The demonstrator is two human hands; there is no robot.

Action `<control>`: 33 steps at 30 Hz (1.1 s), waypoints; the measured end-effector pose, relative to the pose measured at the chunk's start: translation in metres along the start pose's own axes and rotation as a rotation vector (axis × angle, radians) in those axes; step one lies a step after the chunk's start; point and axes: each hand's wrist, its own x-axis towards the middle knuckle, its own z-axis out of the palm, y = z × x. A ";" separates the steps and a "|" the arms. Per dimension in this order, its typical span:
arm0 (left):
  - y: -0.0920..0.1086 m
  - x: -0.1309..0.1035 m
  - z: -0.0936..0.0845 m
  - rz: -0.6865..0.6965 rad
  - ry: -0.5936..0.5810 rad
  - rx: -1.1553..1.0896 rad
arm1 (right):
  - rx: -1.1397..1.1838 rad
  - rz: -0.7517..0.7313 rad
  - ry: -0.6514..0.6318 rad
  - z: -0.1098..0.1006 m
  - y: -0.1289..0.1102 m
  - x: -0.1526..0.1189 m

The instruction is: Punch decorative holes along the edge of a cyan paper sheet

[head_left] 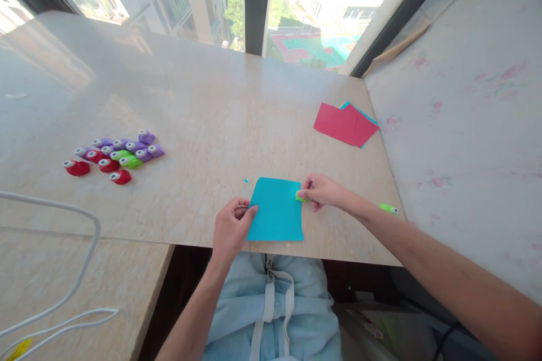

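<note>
A blue paper sheet lies at the front edge of the marble-patterned counter. Its left edge is pinched by my left hand, thumb on top. At the sheet's upper right edge, my right hand has its fingers closed on a small green object, mostly hidden by the fingertips, which touches the paper. Another green piece with an eye-like end rests to the right, beyond my right forearm. A tiny blue scrap sits just above the sheet's left corner.
Several purple, red and green pieces with eye-like ends are grouped at the left. Red and blue papers overlap near the right wall. A white cable loops at the lower left. Windows border the counter's far side.
</note>
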 end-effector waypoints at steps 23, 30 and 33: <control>-0.003 0.000 0.001 0.108 0.023 0.020 | 0.334 -0.072 0.073 0.009 0.021 -0.009; -0.005 0.001 0.001 0.123 0.025 0.023 | 0.590 -0.069 -0.002 0.004 0.023 -0.017; -0.005 0.001 0.000 0.119 0.025 0.016 | 0.619 -0.097 -0.042 0.002 0.024 -0.019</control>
